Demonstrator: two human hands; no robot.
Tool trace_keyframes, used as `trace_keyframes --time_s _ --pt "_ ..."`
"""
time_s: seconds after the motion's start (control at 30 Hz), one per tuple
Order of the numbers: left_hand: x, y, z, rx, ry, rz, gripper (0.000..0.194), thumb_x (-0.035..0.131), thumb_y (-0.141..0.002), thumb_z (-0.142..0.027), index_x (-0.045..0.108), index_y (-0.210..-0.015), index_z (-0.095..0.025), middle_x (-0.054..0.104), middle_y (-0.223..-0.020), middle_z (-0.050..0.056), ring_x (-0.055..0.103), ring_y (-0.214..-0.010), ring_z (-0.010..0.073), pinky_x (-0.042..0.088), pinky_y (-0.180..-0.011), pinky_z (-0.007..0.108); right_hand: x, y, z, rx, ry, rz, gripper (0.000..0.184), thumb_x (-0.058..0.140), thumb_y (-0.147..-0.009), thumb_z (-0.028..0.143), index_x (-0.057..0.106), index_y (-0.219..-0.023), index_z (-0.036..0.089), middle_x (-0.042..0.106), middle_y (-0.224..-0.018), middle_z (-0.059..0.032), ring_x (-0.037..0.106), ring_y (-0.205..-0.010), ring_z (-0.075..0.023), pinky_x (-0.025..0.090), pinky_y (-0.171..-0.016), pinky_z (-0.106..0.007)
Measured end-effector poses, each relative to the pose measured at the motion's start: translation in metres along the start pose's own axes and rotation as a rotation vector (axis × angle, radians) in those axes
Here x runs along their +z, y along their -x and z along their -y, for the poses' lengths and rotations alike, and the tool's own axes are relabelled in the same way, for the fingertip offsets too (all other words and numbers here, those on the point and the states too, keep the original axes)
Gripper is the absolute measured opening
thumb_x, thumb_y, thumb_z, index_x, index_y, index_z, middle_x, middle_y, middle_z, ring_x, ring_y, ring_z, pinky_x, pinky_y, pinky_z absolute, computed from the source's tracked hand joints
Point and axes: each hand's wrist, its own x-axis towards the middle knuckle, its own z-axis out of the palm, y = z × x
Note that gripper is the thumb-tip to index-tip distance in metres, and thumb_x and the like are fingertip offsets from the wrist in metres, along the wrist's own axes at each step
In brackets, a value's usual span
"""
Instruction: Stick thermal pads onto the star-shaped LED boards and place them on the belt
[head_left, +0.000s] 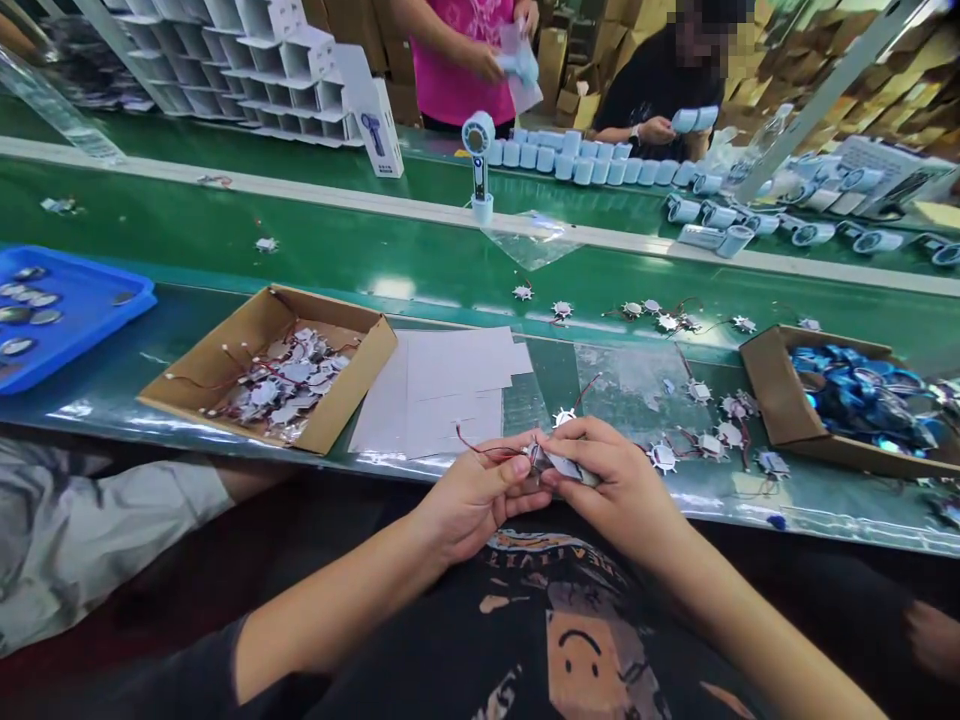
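Observation:
My left hand (472,495) pinches a small metal part with red wires (535,456) between thumb and fingers, its wires trailing left. My right hand (619,470) meets it, fingers closed round a flat grey-white piece (571,468) whose kind I cannot make out. Both hands are at the table's near edge, in front of my body. Just beyond the right fingers lies a star-shaped silver part with wires (564,416). White paper sheets (442,390) lie beyond my left hand. More star-shaped wired parts (663,457) are scattered to the right.
A cardboard box (352,400) of wired parts stands left, beside a blue tray (90,335) of round metal pieces. At right, another box (772,400) holds shiny blue parts. A handheld fan (480,165) stands upright across the conveyor (360,230). Two people work opposite.

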Motion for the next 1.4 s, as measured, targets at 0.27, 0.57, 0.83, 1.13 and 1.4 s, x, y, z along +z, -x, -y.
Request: trace_keyframes --time_s 0.27,0.57,0.83,1.13,1.4 --pt "0.004 -0.008 0.0 -0.028 -0.016 -0.043 0.041 0.09 -0.065 -0.022 0.075 -0.102 -0.016 0.072 -0.092 0.009 0.072 -0.083 0.0183 0.063 -0.076 0.026 -0.008 -0.002 -0.01 -0.027 -0.036 0.022 0.039 0.065 -0.087 0.012 0.066 -0.123 0.024 0.059 -0.107 -0.0049 0.058 -0.099 -0.0101 0.05 -0.085 -0.024" --pt "0.009 -0.022 -0.001 0.117 -0.093 0.138 0.043 0.081 -0.076 -0.015 0.07 -0.117 -0.021 0.071 -0.105 0.008 0.069 -0.096 0.0169 0.06 -0.09 0.029 -0.013 -0.001 -0.014 -0.029 0.017 -0.161 0.038 0.065 -0.085 0.01 0.063 -0.122 0.02 0.056 -0.115 -0.0067 0.056 -0.107 -0.0114 0.048 -0.093 -0.027" --pt "0.018 -0.028 -0.002 0.138 -0.129 0.02 0.038 0.083 -0.074 -0.021 0.07 -0.11 -0.019 0.071 -0.098 0.006 0.07 -0.081 0.0153 0.061 -0.078 0.024 -0.015 0.0 -0.013 -0.036 0.002 -0.235 0.035 0.066 -0.083 0.009 0.063 -0.115 0.022 0.052 -0.114 -0.0074 0.056 -0.105 -0.0144 0.048 -0.091 -0.031" --pt "0.008 -0.037 -0.006 0.192 -0.491 -0.079 0.041 0.082 -0.074 -0.037 0.063 -0.096 -0.007 0.068 -0.08 0.009 0.063 -0.06 0.0102 0.054 -0.062 0.019 -0.024 0.019 -0.04 0.148 -0.145 -0.152 0.036 0.059 -0.092 0.019 0.056 -0.126 0.03 0.053 -0.111 -0.0046 0.054 -0.084 -0.0096 0.048 -0.072 -0.025" --pt "0.012 -0.048 -0.004 0.059 -0.407 -0.105 0.054 0.083 -0.072 -0.039 0.061 -0.111 -0.008 0.07 -0.098 0.013 0.069 -0.072 0.0143 0.056 -0.067 0.019 -0.027 0.025 -0.039 0.136 -0.031 -0.16 0.039 0.065 -0.088 0.02 0.055 -0.126 0.026 0.056 -0.106 -0.0034 0.053 -0.09 -0.0113 0.047 -0.081 -0.026"
